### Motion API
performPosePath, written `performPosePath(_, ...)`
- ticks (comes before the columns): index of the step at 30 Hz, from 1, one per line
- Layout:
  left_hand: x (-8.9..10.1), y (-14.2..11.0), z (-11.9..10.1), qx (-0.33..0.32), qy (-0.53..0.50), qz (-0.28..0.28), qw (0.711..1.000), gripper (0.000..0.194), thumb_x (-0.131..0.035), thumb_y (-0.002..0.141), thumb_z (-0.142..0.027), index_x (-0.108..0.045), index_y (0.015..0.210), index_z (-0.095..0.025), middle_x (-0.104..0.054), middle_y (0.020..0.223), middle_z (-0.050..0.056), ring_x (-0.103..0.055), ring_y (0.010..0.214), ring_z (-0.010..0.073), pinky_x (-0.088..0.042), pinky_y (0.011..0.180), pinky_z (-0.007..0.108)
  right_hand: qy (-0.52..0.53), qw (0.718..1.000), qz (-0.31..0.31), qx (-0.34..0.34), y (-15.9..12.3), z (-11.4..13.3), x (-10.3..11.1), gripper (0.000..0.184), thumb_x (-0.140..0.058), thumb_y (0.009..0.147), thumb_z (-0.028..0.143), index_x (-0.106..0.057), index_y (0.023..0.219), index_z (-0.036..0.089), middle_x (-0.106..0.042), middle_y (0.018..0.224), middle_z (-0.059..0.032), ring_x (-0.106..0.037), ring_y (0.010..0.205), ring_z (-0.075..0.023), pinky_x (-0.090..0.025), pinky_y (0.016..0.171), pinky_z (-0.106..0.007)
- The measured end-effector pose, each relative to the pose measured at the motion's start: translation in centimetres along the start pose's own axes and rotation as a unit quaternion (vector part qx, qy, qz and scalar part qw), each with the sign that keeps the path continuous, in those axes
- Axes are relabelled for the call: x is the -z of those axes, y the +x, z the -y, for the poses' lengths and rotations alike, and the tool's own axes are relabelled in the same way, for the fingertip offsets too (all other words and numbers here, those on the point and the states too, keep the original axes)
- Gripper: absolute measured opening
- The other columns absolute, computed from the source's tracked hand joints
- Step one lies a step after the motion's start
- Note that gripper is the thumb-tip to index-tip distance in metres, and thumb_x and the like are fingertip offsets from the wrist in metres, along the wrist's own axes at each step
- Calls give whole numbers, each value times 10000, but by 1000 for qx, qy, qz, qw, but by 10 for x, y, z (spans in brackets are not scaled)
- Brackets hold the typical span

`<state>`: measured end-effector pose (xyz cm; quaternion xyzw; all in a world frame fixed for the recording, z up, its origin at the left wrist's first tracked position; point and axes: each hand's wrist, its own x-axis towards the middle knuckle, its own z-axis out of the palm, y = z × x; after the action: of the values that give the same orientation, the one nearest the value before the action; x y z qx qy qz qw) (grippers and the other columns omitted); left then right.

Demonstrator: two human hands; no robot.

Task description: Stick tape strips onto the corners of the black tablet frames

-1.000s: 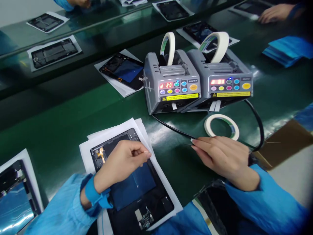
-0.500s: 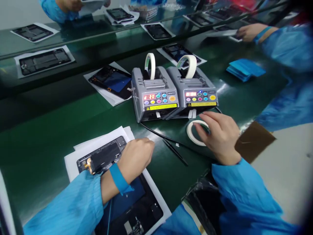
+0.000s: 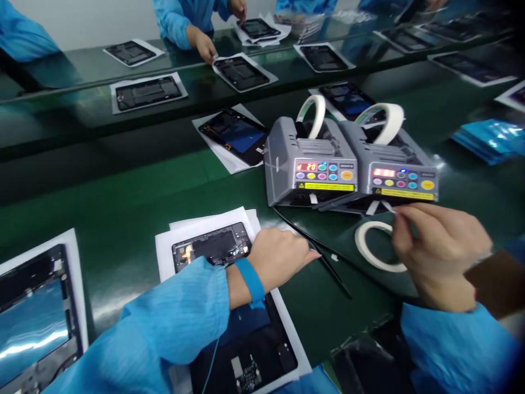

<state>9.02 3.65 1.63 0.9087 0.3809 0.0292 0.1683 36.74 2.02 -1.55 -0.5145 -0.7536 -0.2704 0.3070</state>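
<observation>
My right hand (image 3: 441, 246) pinches the end of a short white tape strip (image 3: 386, 206) at the front of the right tape dispenser (image 3: 394, 164). A second strip hangs beside it. Beneath the right fingers lies a roll of masking tape (image 3: 363, 241). My left hand (image 3: 283, 257) is closed above an opened tablet (image 3: 246, 339) on white paper; whatever its fingers hold is hidden. The tablet shows a black battery area and a small circuit board. Just beyond the left fingertips, black tweezers (image 3: 334, 273) rest on the table.
The left tape dispenser (image 3: 314, 169) adjoins the right one, with a black cable in front. Another opened tablet (image 3: 36, 312) lies at the left. Several tablets on paper line the raised shelf. Blue packets (image 3: 490, 139) sit at the right. A co-worker's hand (image 3: 205, 46) touches a tablet's paper.
My right hand has moved from above the tape roll to a strip at the right dispenser and pinched it. The view has swung left. Across the shelf, a co-worker's hand now touches a tablet's paper.
</observation>
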Motion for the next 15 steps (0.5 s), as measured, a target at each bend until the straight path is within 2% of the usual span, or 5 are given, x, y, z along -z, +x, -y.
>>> performPosePath(3, -5, -3, 0, -15, -19, -1, 1000, 237, -520, 917, -252, -650, 750, -145, -665, 749, 90, -676, 695, 249, -505, 567, 337, 14, 999, -36, -10, 0, 5, 0, 313, -686, 749, 179, -664, 1042, 286, -686, 858, -63, -640, 751, -292, -460, 614, -397)
performPosePath(6, -9, -9, 1, -6, -36, -6, 999, 314, -512, 926, -323, -648, 698, -154, -648, 680, 81, -674, 682, 249, -492, 558, 328, 32, 997, -68, -32, 0, 14, 4, 357, -692, 738, 180, -659, 1076, 292, -665, 787, -50, -636, 720, -297, -474, 585, -409)
performPosePath(11, -7, -19, 6, -17, -42, -17, 999, 261, -527, 912, -280, -648, 726, -143, -663, 747, 90, -663, 673, 233, -466, 529, 310, 96, 990, -15, -102, 4, 46, 21, 421, -646, 784, 161, -630, 1159, 353, -668, 837, -41, -637, 785, -318, -497, 638, -459)
performPosePath(13, -4, -20, 9, -7, -45, 1, 999, 326, -482, 937, -338, -653, 734, -148, -665, 729, 85, -663, 665, 238, -472, 542, 321, 143, 986, -15, -87, 5, 60, 24, 463, -676, 748, 136, -630, 1149, 364, -674, 831, -37, -638, 751, -308, -496, 612, -451)
performPosePath(15, -2, -21, 11, -8, -55, 7, 998, 326, -456, 949, -317, -653, 749, -151, -673, 741, 79, -669, 700, 240, -483, 576, 324, 186, 981, -1, -61, 6, 73, 24, 449, -688, 724, 119, -639, 1105, 351, -681, 835, -28, -642, 730, -284, -503, 594, -430)
